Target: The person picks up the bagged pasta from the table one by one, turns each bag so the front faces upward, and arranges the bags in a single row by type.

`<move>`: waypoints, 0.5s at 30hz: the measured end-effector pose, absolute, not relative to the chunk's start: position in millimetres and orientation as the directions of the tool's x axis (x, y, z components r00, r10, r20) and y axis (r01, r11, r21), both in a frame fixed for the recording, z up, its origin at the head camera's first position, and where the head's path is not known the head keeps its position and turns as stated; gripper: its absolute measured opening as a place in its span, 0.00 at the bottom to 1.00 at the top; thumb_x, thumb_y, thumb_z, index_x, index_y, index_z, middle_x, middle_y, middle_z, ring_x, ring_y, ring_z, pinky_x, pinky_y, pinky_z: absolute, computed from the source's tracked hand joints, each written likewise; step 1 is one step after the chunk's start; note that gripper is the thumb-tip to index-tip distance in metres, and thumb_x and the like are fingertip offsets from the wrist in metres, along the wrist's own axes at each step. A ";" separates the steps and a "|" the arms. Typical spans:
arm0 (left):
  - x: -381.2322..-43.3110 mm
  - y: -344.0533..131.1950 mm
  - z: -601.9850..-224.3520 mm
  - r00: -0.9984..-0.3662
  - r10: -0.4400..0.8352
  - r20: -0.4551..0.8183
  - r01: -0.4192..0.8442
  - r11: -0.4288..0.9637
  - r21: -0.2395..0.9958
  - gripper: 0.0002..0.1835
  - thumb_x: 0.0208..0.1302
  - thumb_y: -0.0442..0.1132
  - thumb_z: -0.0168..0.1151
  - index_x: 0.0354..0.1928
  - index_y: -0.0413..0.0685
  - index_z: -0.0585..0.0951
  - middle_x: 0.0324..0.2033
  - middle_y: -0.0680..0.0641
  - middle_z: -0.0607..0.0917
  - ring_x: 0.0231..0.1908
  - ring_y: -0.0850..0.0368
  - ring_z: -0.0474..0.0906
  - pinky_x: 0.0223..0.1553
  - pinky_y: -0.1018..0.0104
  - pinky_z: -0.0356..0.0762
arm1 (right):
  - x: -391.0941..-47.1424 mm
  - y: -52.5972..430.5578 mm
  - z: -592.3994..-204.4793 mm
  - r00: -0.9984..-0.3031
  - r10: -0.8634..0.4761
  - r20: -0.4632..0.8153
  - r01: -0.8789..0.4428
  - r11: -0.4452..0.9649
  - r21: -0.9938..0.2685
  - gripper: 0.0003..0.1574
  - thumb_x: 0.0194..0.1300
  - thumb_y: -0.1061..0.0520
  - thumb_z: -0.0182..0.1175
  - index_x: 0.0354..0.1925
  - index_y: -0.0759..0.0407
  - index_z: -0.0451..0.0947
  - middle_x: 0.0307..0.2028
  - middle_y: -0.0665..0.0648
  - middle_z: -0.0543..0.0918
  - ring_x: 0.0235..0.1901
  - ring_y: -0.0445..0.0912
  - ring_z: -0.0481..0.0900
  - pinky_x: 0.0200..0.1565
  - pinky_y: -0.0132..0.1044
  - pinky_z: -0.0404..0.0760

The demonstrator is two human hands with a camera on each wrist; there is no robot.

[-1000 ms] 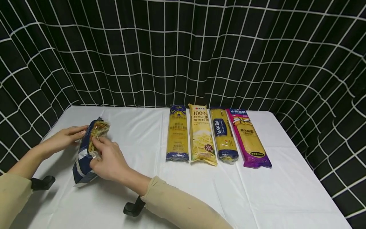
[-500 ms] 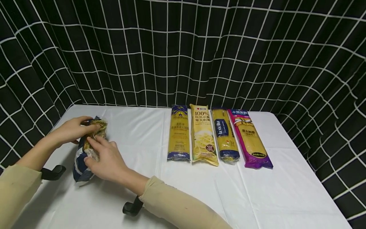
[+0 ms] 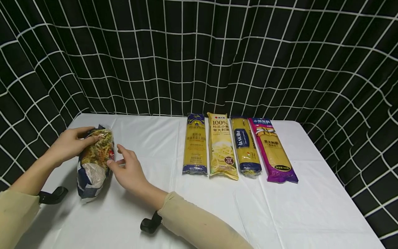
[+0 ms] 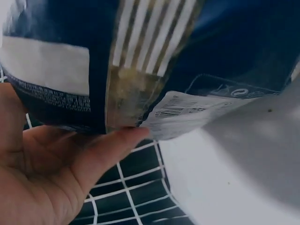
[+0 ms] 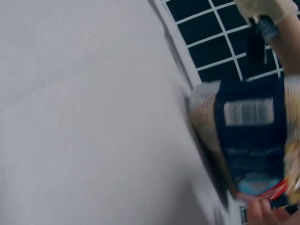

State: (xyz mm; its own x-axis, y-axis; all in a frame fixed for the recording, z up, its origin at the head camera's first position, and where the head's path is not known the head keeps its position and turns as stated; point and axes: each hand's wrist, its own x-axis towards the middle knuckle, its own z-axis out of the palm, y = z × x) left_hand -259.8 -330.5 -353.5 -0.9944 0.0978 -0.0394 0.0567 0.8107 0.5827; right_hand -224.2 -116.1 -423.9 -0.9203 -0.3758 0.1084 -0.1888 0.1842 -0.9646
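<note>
A blue bag of pasta (image 3: pixel 97 154), with a see-through window over multicoloured pasta and a striped white patch, leans at the left of the table. My left hand (image 3: pixel 69 143) grips its far left part, thumb on the front. In the left wrist view, that hand's thumb (image 4: pixel 112 150) lies along the lower edge of the bag (image 4: pixel 234 42). My right hand (image 3: pixel 130 171) is beside the bag's right side, fingers loosely spread, thumb tip right at the edge. The right wrist view is blurred; fingertips (image 5: pixel 262 211) show at the bag's (image 5: pixel 248 136) red-and-blue end.
Right of centre, spaghetti packs lie in a row: a blue-and-gold one (image 3: pixel 195 145), a cream-yellow one (image 3: pixel 221 145), a navy-labelled one (image 3: pixel 244 147) and a pink-purple one (image 3: pixel 273 150). A white cloth (image 3: pixel 199 211) covers the table; a black gridded curtain (image 3: pixel 199 58) hangs behind it.
The bag has turned so its window faces up more. My left hand has brought its thumb over the front, and my right hand has loosened and drawn off to the right.
</note>
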 end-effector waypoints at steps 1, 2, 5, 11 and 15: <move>-258.3 -332.1 -353.6 -0.995 0.095 -0.032 0.058 0.801 0.596 0.36 0.81 0.51 0.50 0.75 0.26 0.62 0.66 0.18 0.68 0.62 0.23 0.71 0.50 0.40 0.83 | -225.2 -116.0 -425.4 -0.925 -0.373 0.078 -0.162 0.199 -0.966 0.40 0.77 0.47 0.58 0.80 0.53 0.61 0.69 0.57 0.71 0.52 0.40 0.79 0.47 0.28 0.80; -256.7 -333.7 -353.7 -0.995 0.093 -0.027 0.057 0.788 0.613 0.36 0.81 0.50 0.50 0.75 0.27 0.62 0.66 0.18 0.68 0.60 0.25 0.74 0.48 0.45 0.85 | -226.3 -115.8 -426.9 -0.926 -0.374 0.052 -0.144 0.221 -0.965 0.40 0.77 0.47 0.58 0.80 0.53 0.59 0.69 0.57 0.71 0.53 0.40 0.79 0.50 0.30 0.80; -252.6 -337.7 -354.7 -0.996 0.085 -0.011 0.056 0.743 0.667 0.35 0.82 0.50 0.49 0.77 0.30 0.61 0.66 0.19 0.70 0.49 0.45 0.82 0.38 0.62 0.86 | -228.4 -114.7 -430.3 -0.922 -0.387 -0.008 -0.108 0.277 -0.955 0.42 0.78 0.44 0.57 0.82 0.49 0.56 0.70 0.58 0.71 0.61 0.44 0.77 0.61 0.37 0.77; -248.1 -338.4 -358.4 -0.998 0.063 0.011 0.046 0.599 0.799 0.36 0.82 0.51 0.50 0.79 0.35 0.58 0.66 0.22 0.70 0.38 0.79 0.75 0.34 0.73 0.84 | -231.5 -111.6 -433.1 -0.891 -0.451 -0.060 -0.015 0.162 -0.987 0.42 0.80 0.41 0.54 0.83 0.38 0.51 0.77 0.57 0.63 0.68 0.51 0.74 0.64 0.43 0.78; -248.1 -337.3 -361.6 -0.999 0.040 0.006 0.024 0.466 0.884 0.38 0.81 0.53 0.52 0.81 0.37 0.56 0.68 0.30 0.69 0.42 0.79 0.77 0.39 0.75 0.84 | -233.8 -109.7 -432.6 -0.880 -0.472 -0.050 0.093 -0.069 -0.993 0.42 0.79 0.48 0.58 0.82 0.35 0.53 0.79 0.55 0.59 0.56 0.51 0.85 0.49 0.41 0.88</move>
